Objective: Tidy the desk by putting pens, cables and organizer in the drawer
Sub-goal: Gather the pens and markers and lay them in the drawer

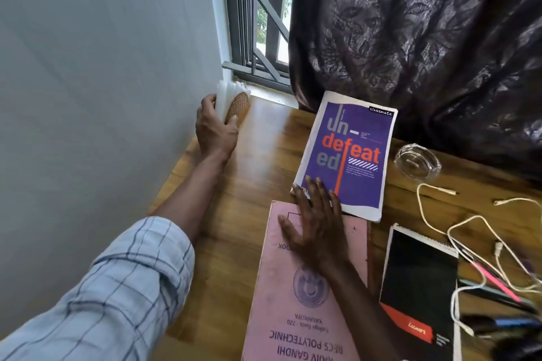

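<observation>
1. Left hand (pixel 215 129) grips the organizer (pixel 238 104) at the far-left wall, likely to lift it.
2. Right hand (pixel 315 223) lies flat, fingers straight, on the pink book (pixel 278 287), probably bracing.
3. Cables (pixel 497 249) and pens (pixel 495 281) lie near right; the drawer is unseen.

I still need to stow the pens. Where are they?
In the head view the pens lie at the near right edge of the desk, among loops of the white cable, just right of the black spiral notepad.
</observation>
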